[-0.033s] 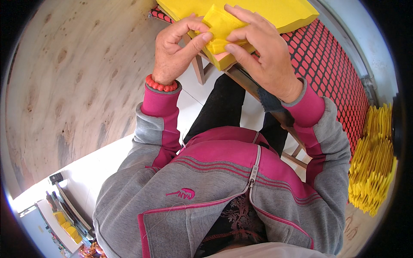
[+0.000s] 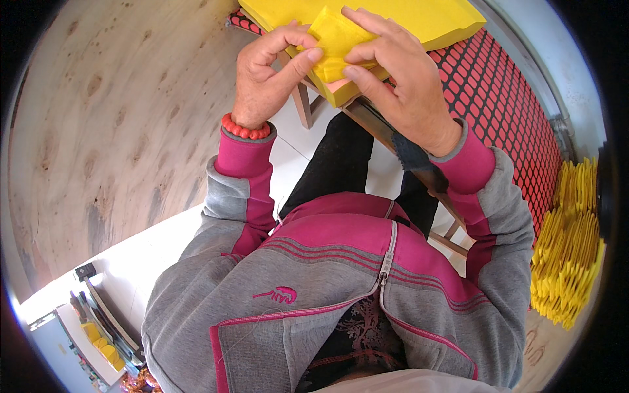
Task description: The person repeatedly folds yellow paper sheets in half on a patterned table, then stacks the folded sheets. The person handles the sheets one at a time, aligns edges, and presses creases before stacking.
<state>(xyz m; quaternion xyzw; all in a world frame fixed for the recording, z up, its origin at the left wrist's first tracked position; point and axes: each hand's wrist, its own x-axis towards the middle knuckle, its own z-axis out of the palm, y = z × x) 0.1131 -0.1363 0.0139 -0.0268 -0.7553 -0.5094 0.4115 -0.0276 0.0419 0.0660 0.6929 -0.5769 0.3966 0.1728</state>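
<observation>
Movement since the earlier frame: barely any to be seen; left hand [image 2: 272,72], right hand [image 2: 403,78] and folded yellow piece [image 2: 341,36] keep their places. Landmark: one yellow stack [image 2: 429,19], thick, flat, lying on the desk [image 2: 501,108], which is covered in red-and-black patterned material. Item: folded yellow piece, one, held above the near corner of the yellow stack; from where I stand, cannot tell whether they touch. Left fingers: thumb and forefinger pinching the piece's left side. Right fingers: thumb and forefinger gripping its right side, the others fanned along it. Bracelet, red beads [image 2: 246,128], one, on the left wrist, nearer the wearer than the stack. Pleated yellow bundle [image 2: 567,252], one, well to the right of the stack. Wood-grained surface [image 2: 118,131], pale, knotted, left of the stack.
</observation>
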